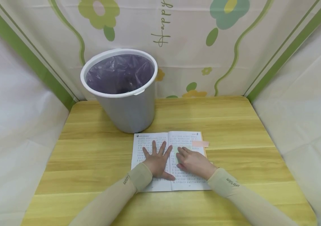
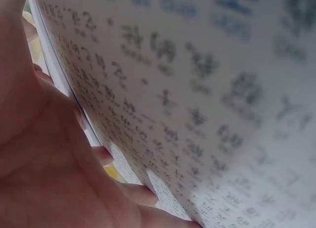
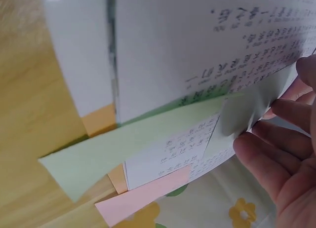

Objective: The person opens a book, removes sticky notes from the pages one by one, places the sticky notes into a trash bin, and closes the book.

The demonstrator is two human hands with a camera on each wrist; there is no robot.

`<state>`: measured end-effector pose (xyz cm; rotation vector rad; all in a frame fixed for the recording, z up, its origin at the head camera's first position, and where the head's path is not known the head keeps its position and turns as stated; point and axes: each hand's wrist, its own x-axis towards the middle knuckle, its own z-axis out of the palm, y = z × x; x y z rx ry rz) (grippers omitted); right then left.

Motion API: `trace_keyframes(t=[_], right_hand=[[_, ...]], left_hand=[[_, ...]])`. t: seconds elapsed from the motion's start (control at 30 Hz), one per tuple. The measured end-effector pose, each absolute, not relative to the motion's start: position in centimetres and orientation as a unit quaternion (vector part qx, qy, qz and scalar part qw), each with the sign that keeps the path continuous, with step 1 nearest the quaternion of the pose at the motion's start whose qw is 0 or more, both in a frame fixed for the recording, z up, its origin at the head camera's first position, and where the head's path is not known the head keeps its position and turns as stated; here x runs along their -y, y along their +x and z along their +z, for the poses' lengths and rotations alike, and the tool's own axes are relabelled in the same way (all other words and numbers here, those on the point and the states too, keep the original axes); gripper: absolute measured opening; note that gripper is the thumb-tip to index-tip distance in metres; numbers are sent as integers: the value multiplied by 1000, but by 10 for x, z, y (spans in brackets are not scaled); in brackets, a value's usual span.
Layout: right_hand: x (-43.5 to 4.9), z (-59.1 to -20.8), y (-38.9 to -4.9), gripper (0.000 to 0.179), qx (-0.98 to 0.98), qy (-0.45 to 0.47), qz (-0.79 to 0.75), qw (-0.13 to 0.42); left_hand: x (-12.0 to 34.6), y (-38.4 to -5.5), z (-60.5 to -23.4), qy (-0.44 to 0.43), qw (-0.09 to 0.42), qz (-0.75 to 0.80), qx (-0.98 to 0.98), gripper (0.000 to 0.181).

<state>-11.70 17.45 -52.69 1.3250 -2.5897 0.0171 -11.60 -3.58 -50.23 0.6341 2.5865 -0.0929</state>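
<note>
Neither hand grasps anything: the left hand [image 1: 156,164] lies spread on the open printed book [image 1: 172,163], and the right hand [image 1: 195,162] presses a pale green sticky note [image 3: 239,114] against the right page [image 1: 187,182]. The note should be light, limp and easily creased; a pinch at one edge looks safest.

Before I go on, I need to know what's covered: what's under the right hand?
The right hand touches a pale green sheet on the open book's right page; a pale green strip overhangs the page edge nearby. Any print beneath hand or papers is covered.
</note>
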Motion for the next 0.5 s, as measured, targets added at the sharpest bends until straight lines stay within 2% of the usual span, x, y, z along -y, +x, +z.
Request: trace_keyframes(t=[0.17, 0.5], right_hand=[[-175, -530, -116, 31, 880, 458, 8, 127], [-190, -530, -117, 42, 882, 458, 65, 88]], left_hand=[[36, -115, -505, 234, 235, -36, -943, 131], [37, -118, -506, 233, 237, -38, -942, 131]])
